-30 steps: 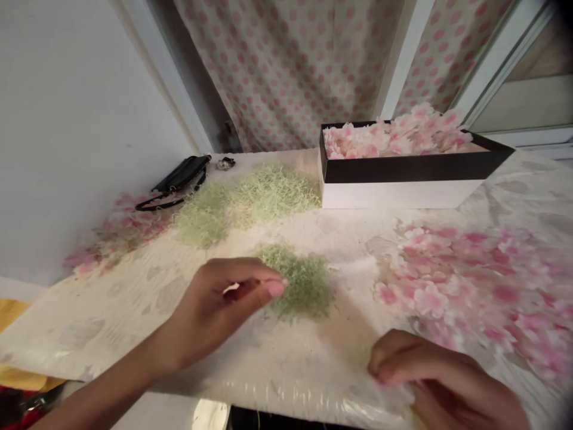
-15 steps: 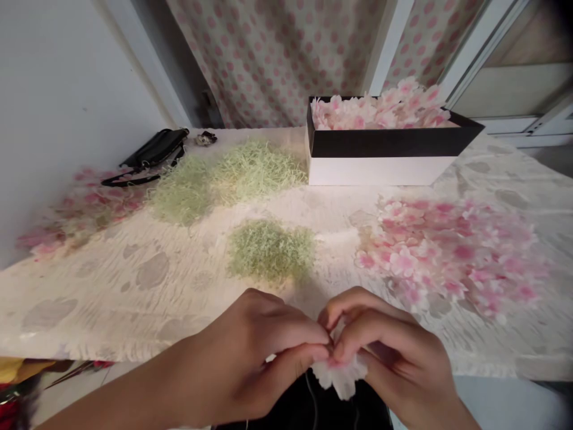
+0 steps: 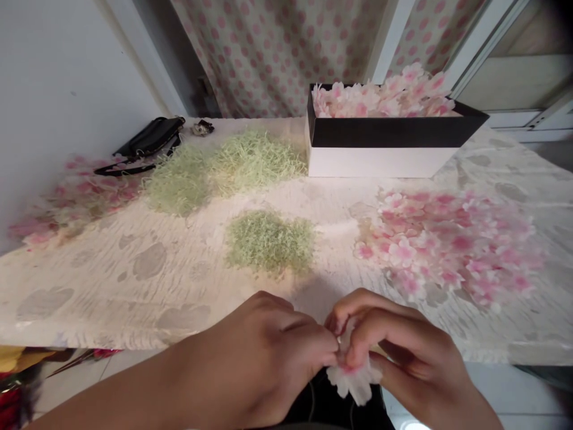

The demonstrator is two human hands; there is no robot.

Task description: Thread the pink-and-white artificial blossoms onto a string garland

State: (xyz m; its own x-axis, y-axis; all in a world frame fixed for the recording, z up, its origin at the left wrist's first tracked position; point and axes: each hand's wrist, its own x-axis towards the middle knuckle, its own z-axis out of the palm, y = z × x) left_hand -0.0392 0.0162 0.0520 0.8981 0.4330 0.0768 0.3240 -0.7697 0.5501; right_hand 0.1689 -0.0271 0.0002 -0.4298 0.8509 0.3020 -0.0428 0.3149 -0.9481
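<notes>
R hand [image 3: 405,343] had its grip clamped on a pink-white flower [image 3: 357,383], just off the near edge of the bench [image 3: 111,298]. L hand [image 3: 268,352] had its fingertips pinched together at the flower's ctr; couldn't tell on what. Step in hand looked like two-handed fingertip work there, prob. unfinished. Next move seemed to call for a light, steady R pinch w/o creasing petals. Green tuft [image 3: 271,240] + flower pile [image 3: 452,245] lay beyond.

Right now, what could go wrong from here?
The flower pinched in the right grip could crease, since it looks thin and the left grip crowds in close. If it slips, it might drop past the near edge of the table. Blossoms rise above the box, so a bump could spill some.
</notes>
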